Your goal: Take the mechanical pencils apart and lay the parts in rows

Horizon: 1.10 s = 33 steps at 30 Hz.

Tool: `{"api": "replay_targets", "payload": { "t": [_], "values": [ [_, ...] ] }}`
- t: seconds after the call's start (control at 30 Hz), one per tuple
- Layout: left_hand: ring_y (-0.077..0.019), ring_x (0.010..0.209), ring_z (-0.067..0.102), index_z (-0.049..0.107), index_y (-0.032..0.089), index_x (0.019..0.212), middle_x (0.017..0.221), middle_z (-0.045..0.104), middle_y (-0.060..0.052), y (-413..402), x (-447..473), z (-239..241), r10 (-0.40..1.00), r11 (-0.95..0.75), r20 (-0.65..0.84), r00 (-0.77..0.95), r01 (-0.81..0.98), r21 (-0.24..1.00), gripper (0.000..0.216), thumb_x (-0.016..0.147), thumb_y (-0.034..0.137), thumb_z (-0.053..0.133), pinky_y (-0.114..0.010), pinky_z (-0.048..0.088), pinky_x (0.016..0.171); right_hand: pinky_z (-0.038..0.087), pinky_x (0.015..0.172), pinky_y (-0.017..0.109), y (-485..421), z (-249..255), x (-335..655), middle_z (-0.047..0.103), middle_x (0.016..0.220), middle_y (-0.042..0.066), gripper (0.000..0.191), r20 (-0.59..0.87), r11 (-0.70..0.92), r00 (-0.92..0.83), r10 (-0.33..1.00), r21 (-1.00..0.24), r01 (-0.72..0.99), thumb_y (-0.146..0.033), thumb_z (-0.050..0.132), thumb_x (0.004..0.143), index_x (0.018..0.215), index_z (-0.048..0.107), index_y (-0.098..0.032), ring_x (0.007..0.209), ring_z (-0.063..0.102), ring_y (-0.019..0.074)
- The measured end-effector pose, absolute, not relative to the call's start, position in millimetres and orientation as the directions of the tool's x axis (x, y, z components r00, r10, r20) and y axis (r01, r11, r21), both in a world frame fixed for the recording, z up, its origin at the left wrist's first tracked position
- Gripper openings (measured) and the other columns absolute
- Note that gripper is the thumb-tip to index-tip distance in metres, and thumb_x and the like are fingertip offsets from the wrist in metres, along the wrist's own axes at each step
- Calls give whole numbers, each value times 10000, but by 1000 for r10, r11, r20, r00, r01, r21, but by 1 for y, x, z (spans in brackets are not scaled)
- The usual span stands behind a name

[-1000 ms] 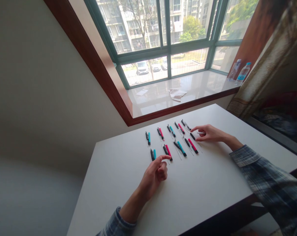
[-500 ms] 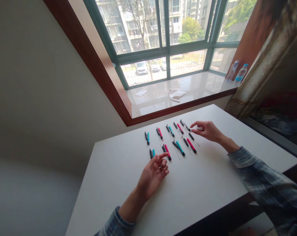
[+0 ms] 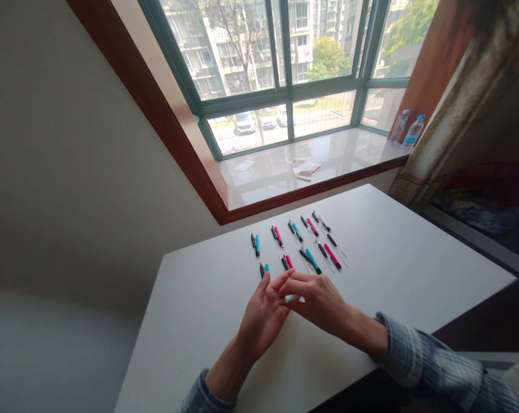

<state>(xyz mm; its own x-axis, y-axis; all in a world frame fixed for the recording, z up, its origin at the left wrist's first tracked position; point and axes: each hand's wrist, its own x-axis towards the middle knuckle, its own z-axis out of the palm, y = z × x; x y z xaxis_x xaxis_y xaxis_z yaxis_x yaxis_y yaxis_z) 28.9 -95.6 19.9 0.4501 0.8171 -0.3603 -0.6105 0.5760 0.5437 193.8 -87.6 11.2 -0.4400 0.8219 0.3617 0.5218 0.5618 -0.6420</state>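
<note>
In my right hand (image 3: pixel 317 301), pinched between thumb and fingers, is a short white pen barrel (image 3: pixel 292 298). This hand meets the fingers of my left hand (image 3: pixel 263 315), which is turned palm up with thumb and index finger stretched apart; its other fingers are partly hidden. Beyond both hands lie pen parts in two rows, among them a blue pen barrel (image 3: pixel 314 261), a red pen barrel (image 3: pixel 332 256), black grip pieces (image 3: pixel 322 250) and thin refills. The red and black parts (image 3: pixel 287 262) just behind my fingertips are partly covered.
The white table (image 3: pixel 199 310) stands against a window ledge (image 3: pixel 268 183), where a crumpled cloth (image 3: pixel 305 168) and two plastic bottles (image 3: pixel 413 135) rest. A curtain (image 3: pixel 431 126) hangs at the right. The table's front edge runs beneath my right forearm.
My right hand has come left and nearer, from the far right pen parts to my left hand, carrying the white pen barrel. My left hand stays almost in place.
</note>
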Motion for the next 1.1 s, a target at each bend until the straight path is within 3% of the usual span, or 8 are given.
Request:
{"api": "replay_targets", "payload": {
  "t": [0.1, 0.33, 0.6, 0.77, 0.9, 1.1],
  "values": [
    [-249, 977, 654, 662, 79, 1333, 1135, 718, -163, -97, 29, 22, 818, 574, -353, 454, -611, 545, 535, 1024, 489, 513, -353, 503, 874, 452, 643, 233, -88, 12, 194, 771, 993, 2, 97, 325, 551, -453, 830, -609, 571, -170, 753, 880, 937, 756, -248, 777, 705, 153],
    [-277, 1069, 647, 680, 58, 1320, 1185, 719, -175, -98, 28, 22, 819, 569, -308, 483, -625, 534, 571, 1047, 508, 457, -387, 466, 985, 487, 731, 232, -89, 13, 193, 765, 1075, -3, 110, 325, 538, -450, 832, -670, 511, -166, 707, 919, 981, 740, -252, 870, 721, 160],
    [-270, 1085, 650, 610, 30, 1401, 1233, 705, -199, -98, 22, 28, 817, 577, -357, 454, -670, 467, 630, 1041, 523, 458, -379, 476, 996, 462, 629, 236, -91, 12, 198, 745, 982, 11, 163, 296, 489, -397, 869, -643, 590, -94, 710, 891, 966, 706, -239, 759, 686, 163],
    [-223, 994, 659, 548, -6, 1446, 1273, 690, -219, -99, 22, 31, 810, 583, -365, 458, -696, 420, 684, 1034, 533, 462, -337, 496, 946, 537, 773, 246, -91, 16, 209, 754, 1105, 26, 144, 328, 544, -458, 826, -675, 498, -160, 695, 946, 1029, 752, -262, 871, 720, 165],
    [-281, 1185, 627, 551, 44, 1462, 1382, 643, -207, -101, 24, 30, 810, 586, -356, 465, -670, 457, 676, 1033, 554, 436, -395, 445, 1061, 550, 835, 255, -91, 16, 217, 747, 1166, 21, 138, 293, 551, -522, 801, -701, 452, -204, 722, 944, 1042, 784, -277, 918, 730, 168],
    [-322, 1314, 563, 532, 117, 1503, 1481, 575, -185, -103, 23, 31, 795, 590, -237, 559, -619, 518, 725, 1007, 637, 433, -438, 347, 1159, 549, 866, 268, -83, 28, 231, 772, 1081, 41, 151, 282, 508, -580, 764, -817, 272, -284, 664, 992, 1024, 802, -234, 954, 728, 182]
  ]
}}
